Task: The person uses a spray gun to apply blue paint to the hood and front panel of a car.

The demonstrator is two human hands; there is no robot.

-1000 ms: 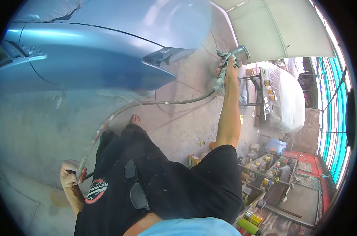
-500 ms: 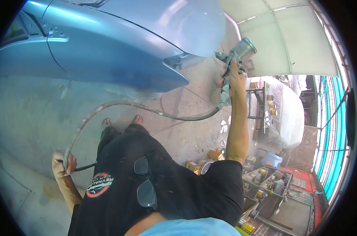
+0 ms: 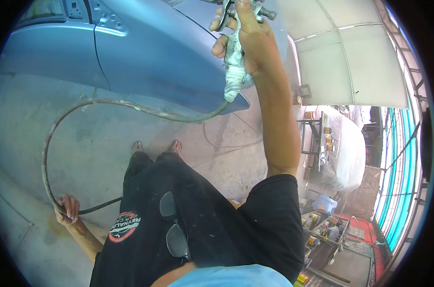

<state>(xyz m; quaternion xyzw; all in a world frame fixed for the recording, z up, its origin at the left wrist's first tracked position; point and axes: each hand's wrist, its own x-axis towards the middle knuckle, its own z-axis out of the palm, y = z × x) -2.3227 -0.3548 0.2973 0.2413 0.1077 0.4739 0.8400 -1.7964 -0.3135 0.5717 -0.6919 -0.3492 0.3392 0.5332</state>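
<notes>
Holding metal spray gun (image 3: 233,48), wht-wrapped btm, blotchy hose (image 3: 116,102)

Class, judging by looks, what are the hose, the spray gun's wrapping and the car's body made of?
Hose: probably rubber, dull and scuffed; it bends smoothly. Wrapping: perhaps tape or cloth, matte, with creased turns. Car body: likely painted metal; smooth blue sheen.
</notes>
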